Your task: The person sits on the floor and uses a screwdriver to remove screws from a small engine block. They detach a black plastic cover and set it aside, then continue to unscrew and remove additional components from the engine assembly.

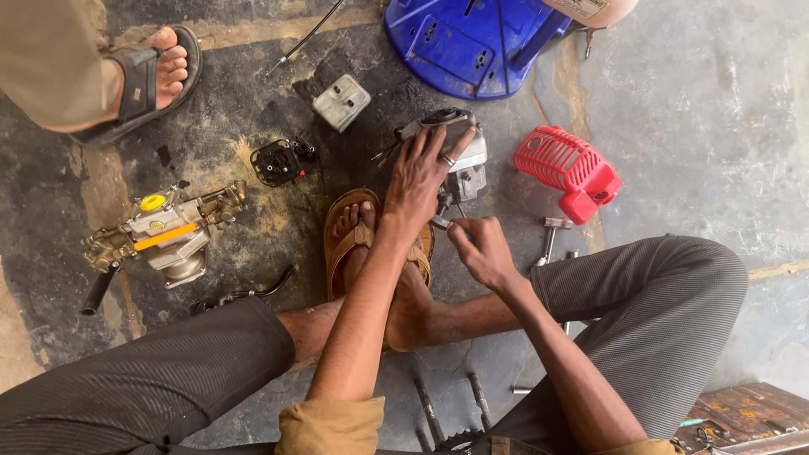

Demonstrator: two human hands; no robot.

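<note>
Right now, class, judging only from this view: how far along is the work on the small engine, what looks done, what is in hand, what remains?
Done: the red engine cover, a grey metal cover and a black part lie detached on the floor. In hand: the left hand presses down on the grey engine block while the right hand works at its lower edge; any tool is hidden. Left: the block stays uncovered, parts scattered.

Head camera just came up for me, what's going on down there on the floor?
A person sits on the concrete floor with a small grey engine block in front of their sandalled feet. The left hand lies flat on top of the block, pressing it down, while the right hand pinches something small at its lower edge; what it grips is hidden. A red plastic cover, a pump assembly with yellow parts and a blue stool lie around.
</note>
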